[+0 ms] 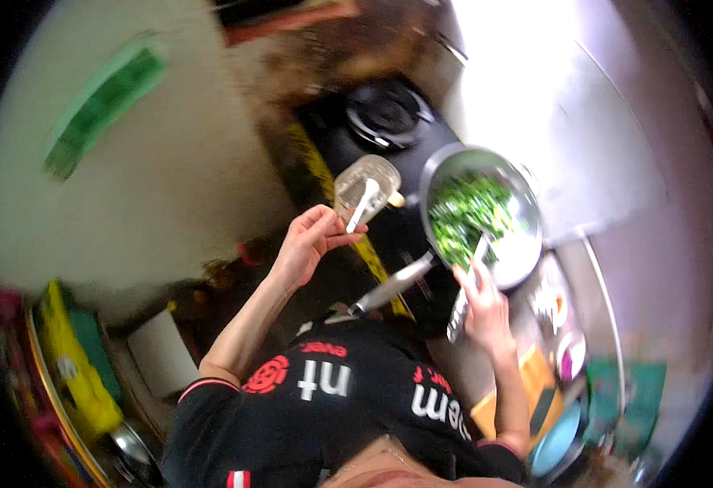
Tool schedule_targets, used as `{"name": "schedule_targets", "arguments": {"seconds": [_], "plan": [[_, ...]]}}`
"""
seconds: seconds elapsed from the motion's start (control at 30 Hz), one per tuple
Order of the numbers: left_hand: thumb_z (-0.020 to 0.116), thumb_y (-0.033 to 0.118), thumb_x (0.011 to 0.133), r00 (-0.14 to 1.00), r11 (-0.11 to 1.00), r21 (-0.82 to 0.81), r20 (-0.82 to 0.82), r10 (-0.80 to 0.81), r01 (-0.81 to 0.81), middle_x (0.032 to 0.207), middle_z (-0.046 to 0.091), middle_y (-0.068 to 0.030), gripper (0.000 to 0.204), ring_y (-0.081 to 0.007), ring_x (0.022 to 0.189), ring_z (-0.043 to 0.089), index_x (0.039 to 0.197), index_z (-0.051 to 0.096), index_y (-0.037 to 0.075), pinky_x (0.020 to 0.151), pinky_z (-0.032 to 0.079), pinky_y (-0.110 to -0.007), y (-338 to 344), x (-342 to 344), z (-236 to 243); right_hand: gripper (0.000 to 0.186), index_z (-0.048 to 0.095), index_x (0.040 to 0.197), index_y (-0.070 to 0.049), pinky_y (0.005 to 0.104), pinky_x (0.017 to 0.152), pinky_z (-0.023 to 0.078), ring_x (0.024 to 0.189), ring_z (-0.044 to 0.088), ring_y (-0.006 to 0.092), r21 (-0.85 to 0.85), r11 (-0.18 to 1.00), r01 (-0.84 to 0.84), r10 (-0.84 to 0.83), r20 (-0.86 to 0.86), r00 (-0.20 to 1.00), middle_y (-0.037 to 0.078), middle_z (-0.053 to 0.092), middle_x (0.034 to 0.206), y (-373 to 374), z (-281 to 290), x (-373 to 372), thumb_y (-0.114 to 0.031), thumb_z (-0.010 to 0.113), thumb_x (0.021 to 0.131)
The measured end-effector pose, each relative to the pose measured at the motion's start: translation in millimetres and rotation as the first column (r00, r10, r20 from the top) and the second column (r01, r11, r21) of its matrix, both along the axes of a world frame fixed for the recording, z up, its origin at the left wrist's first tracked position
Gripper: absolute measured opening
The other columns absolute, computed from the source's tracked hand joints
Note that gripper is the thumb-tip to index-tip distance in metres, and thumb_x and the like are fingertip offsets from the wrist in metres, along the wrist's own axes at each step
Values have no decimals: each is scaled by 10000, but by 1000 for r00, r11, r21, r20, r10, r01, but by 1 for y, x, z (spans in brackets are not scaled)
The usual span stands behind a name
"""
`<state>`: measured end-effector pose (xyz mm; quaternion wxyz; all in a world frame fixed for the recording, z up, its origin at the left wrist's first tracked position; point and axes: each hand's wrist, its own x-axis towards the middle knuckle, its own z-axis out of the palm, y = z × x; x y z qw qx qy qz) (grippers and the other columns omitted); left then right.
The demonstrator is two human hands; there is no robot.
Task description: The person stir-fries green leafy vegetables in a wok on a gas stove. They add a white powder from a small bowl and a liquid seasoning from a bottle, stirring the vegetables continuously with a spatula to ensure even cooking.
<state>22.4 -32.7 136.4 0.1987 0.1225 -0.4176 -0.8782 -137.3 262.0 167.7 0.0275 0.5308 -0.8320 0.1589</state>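
Note:
My left hand is closed at the near edge of a small translucent container. A white spoon rests in the container, its handle end beside my fingertips. My right hand grips a metal spatula, its front end dipping into the pan. Chopped green leafy vegetables cover the left part of the wide pan. The pan's long handle points toward my body. Blur hides the finer detail of both grips.
Beyond the container is a stove burner on a black cooktop, edged by a yellow strip. A shiny metal panel rises on the right. At lower right sit a light-blue bowl and an orange-yellow package.

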Motion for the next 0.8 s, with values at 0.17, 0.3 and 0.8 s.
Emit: {"name": "schedule_targets", "arguments": {"seconds": [0.17, 0.3, 0.8], "plan": [[490, 244, 996, 965, 964, -58, 38, 261, -259, 1088, 626, -177, 238, -345, 1046, 636, 1008, 537, 11, 912, 532, -424, -56, 82, 69, 236, 593, 944, -61, 444, 684, 534, 873, 619, 374, 121, 992, -30, 14, 125, 992, 214, 534, 1236, 16, -53, 9, -115, 726, 757], [450, 296, 1012, 880, 868, -161, -13, 474, -470, 1107, 609, -221, 333, -367, 1034, 634, 1040, 505, -31, 912, 551, -415, -98, 149, 118, 302, 561, 889, -58, 450, 681, 501, 846, 621, 369, -2, 1000, -29, 29, 103, 994, 164, 610, 1103, 5, -49, -4, -255, 753, 768], [550, 286, 971, 659, 664, 8, -109, 744, -748, 1182, 466, -279, 345, -430, 1117, 555, 926, 481, -48, 859, 591, -389, -199, 171, 171, 291, 587, 906, -13, 456, 695, 500, 843, 624, 411, -145, 989, 36, -19, 111, 994, 220, 618, 1081, 4, -37, -32, -268, 705, 831]]}}
